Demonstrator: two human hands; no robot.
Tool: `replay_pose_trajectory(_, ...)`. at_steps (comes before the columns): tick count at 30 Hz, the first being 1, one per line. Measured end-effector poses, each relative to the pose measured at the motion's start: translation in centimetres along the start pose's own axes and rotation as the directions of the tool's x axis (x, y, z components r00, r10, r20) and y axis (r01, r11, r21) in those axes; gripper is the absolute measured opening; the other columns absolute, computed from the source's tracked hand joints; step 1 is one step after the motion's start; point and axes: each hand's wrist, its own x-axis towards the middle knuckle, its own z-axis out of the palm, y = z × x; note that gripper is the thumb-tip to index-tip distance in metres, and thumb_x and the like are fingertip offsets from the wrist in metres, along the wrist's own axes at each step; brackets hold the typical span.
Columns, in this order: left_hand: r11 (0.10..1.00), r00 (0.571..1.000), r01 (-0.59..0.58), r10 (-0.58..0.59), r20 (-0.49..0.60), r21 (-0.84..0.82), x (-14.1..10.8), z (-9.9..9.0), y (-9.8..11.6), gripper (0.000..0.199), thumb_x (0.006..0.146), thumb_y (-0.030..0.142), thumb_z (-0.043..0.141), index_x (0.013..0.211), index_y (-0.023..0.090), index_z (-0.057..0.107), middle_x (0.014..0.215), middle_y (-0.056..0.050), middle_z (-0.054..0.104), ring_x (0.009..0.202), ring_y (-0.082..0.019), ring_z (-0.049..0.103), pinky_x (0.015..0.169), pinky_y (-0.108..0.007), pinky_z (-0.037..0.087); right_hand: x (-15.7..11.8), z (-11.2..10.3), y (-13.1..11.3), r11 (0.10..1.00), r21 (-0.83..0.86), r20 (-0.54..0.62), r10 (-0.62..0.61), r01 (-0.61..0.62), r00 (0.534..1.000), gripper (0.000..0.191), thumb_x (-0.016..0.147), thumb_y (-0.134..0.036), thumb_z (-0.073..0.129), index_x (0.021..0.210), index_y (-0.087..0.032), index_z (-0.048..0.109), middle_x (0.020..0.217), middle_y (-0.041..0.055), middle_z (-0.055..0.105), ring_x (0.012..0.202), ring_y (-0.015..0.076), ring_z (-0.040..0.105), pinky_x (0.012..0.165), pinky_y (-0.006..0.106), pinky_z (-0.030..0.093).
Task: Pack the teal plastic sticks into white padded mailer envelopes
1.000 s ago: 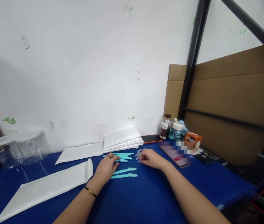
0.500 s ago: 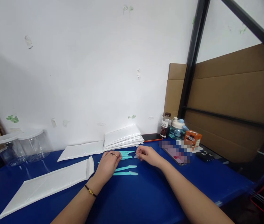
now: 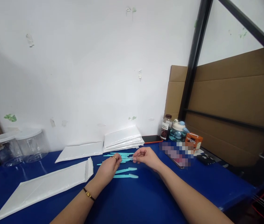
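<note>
Several turquoise eyebrow razors lie in a loose pile (image 3: 117, 154) on the blue table, just beyond my hands. Two more, one razor (image 3: 128, 170) above another razor (image 3: 129, 176), rest side by side nearer to me, their handle ends behind my left hand. My left hand (image 3: 108, 166), with a ring and a bracelet, is closed in a pinch over the pile; a turquoise razor seems to be between its fingertips. Facing it, my right hand (image 3: 146, 157) pinches a small translucent cap (image 3: 131, 158), close to the left fingertips. Whether cap and razor touch cannot be made out.
White padded mailers form a stack (image 3: 122, 138) by the wall. One mailer (image 3: 79, 151) lies left of it, another mailer (image 3: 45, 185) nearer. Clear jars (image 3: 31, 147) stand left. Rightward are phones (image 3: 151, 139), a brown-capped bottle (image 3: 165, 127), a water bottle (image 3: 178, 132) and an orange box (image 3: 193, 143).
My right hand has moved slightly left with the cap, closer to my left fingertips. My left fingers are drawn into a tighter pinch, and more of the pile shows. The view has shifted slightly.
</note>
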Motion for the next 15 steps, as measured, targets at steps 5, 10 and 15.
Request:
replay_pose_trajectory(5,0.995,1.000,-0.018,0.019,0.014,-0.099,-0.1,0.1,0.9,0.022,0.091,0.034,0.028,0.083,0.021,0.044,0.067,0.002,0.055,0.062,-0.013,0.051,0.059,-0.023,0.033,0.1,1.3,0.4,0.999,0.034,0.039,0.000,-0.001,0.999,0.036,0.052,-0.036,0.079,0.074,-0.012,0.065,0.063,0.0048,0.069,0.062,0.0168,0.065,0.059,0.026,0.048)
replay_pose_trajectory(10,0.992,0.998,-0.033,0.038,0.043,-0.125,-0.1,-0.1,1.6,0.027,0.091,0.036,0.029,0.080,0.020,0.049,0.068,0.001,0.056,0.063,-0.013,0.051,0.059,-0.023,0.035,0.0,1.5,0.5,1.000,0.005,0.096,0.018,-0.018,0.995,0.036,0.053,-0.038,0.079,0.073,-0.012,0.065,0.060,0.0028,0.067,0.058,0.0155,0.063,0.056,0.025,0.047)
replay_pose_trajectory(15,0.995,0.998,-0.060,0.061,-0.013,0.077,0.0,-1.2,-0.8,0.016,0.084,0.031,0.045,0.088,0.021,0.058,0.093,-0.002,0.060,0.086,-0.016,0.055,0.074,-0.025,0.039,0.1,-1.3,0.4,0.942,-0.335,0.192,0.088,-0.019,0.977,0.029,0.058,-0.036,0.076,0.075,-0.014,0.069,0.059,0.0009,0.064,0.051,0.0124,0.056,0.050,0.023,0.040)
